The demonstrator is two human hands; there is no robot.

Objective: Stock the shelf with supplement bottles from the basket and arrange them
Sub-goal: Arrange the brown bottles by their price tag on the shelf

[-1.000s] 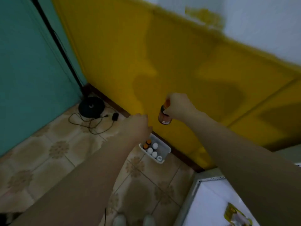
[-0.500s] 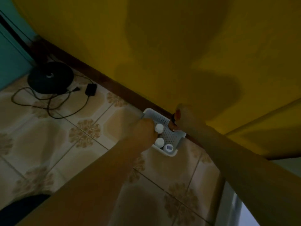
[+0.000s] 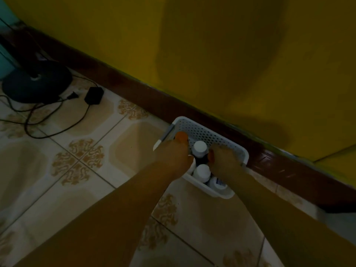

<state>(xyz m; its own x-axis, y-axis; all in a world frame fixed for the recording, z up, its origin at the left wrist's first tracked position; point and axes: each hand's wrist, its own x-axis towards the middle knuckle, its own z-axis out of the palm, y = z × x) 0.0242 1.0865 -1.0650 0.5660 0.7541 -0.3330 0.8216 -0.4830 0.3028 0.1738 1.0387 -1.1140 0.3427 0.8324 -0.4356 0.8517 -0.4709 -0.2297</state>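
Note:
A white perforated basket [image 3: 204, 130] sits on the tiled floor against the dark skirting board. Inside stand two white-capped bottles [image 3: 200, 147] [image 3: 201, 170], and a labelled bottle [image 3: 217, 183] lies at the near end. My left hand [image 3: 173, 153] is curled down into the basket's left end, its fingertips by an orange cap [image 3: 181, 136]; its grip is hidden. My right hand [image 3: 226, 158] is down in the right side of the basket, closed around an orange-capped bottle [image 3: 211, 156]. No shelf is in view.
A yellow wall rises behind the basket. A black round fan base [image 3: 36, 81], a black adapter [image 3: 93, 95] and loose cables [image 3: 57, 120] lie on the floor at the left. The scene is dim.
The view has dropped toward the floor. My right hand has carried the orange-capped bottle from chest height down into the basket, and my left hand has reached into the basket's left end.

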